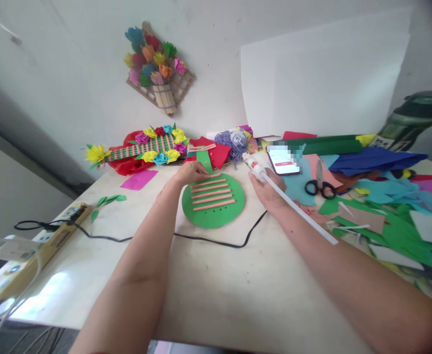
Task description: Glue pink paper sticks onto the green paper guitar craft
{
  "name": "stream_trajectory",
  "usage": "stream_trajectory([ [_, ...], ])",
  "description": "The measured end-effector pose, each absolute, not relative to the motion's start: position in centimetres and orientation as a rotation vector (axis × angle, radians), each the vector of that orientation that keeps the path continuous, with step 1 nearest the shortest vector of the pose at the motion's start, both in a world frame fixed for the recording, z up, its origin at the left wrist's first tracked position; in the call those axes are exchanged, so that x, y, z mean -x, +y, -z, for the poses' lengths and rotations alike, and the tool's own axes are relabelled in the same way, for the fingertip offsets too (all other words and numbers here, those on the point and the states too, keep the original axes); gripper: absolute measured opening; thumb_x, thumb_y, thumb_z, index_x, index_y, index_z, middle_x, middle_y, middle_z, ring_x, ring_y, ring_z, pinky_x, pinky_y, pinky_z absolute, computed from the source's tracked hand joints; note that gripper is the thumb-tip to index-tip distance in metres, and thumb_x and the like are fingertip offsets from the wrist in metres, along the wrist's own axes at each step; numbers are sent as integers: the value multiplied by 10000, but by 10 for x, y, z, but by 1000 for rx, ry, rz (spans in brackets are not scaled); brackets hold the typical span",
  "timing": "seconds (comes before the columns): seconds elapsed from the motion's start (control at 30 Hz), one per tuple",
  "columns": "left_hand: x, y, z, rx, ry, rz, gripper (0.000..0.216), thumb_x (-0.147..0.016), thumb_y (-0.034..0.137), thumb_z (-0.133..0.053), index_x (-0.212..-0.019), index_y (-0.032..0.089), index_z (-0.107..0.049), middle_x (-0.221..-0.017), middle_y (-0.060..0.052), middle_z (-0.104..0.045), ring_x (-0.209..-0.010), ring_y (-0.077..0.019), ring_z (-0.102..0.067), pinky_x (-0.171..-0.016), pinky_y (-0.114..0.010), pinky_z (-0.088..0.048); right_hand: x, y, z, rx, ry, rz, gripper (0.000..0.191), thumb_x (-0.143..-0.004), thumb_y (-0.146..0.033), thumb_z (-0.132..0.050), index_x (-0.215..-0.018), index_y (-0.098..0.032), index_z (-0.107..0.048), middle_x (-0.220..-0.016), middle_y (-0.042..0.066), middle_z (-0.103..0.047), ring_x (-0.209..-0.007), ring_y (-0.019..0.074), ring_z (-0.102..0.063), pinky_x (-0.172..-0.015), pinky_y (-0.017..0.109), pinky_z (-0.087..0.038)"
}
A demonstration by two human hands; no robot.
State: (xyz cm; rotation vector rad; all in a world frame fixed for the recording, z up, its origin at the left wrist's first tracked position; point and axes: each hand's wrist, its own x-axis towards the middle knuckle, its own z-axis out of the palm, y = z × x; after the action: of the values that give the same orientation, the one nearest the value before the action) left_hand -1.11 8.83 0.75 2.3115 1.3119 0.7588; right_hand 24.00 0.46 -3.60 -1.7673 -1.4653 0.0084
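Nearest of all, the pale table is crossed by a black cable, led from the power strip on the left, under the left forearm, up to the right wrist, where its end is hidden. Green leaves are seen just beyond the power strip.

And here, at the table's centre, between the two hands, lies the green disc, crossed by a row of pink strips! The topmost is being touched at its left end by the left hand, fingers bunched; whether it is pinched or merely pressed cannot be told. Over on the right, the glue gun is gripped in the right hand, its nozzle aimed away, a long glue stick trailed back above the forearm.

Scraps are heaped at far right, scissors are laid beyond them, then the phone. Farther still, yarn and a flower-trimmed guitar are set by the wall, and above, a bouquet is hung.
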Motion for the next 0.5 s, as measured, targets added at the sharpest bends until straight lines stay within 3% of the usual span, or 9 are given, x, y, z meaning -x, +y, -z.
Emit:
stream_trajectory([
  [0.37, 12, 90, -9, -2358, 1339, -698, 145, -565, 327, -729, -629, 198, -733, -692, -33, -653, -608, -124, -545, -546, -202, -372, -240, 5, 36, 1772, -1471, 14, 378, -764, -518, -468, -845, -177, -610, -701, 76, -616, -617, 177, -512, -551, 265, -317],
  [0.5, 11, 86, -16, -2445, 1365, -559, 224, -631, 399, -671, -700, 195, -733, -775, -32, -668, -687, -138, -573, -607, -210, -400, -239, 5, 36, 1771, -1465, 41, 353, -767, -500, -475, -838, -183, -612, -675, 56, -604, -594, 160, -492, -543, 258, -295],
])
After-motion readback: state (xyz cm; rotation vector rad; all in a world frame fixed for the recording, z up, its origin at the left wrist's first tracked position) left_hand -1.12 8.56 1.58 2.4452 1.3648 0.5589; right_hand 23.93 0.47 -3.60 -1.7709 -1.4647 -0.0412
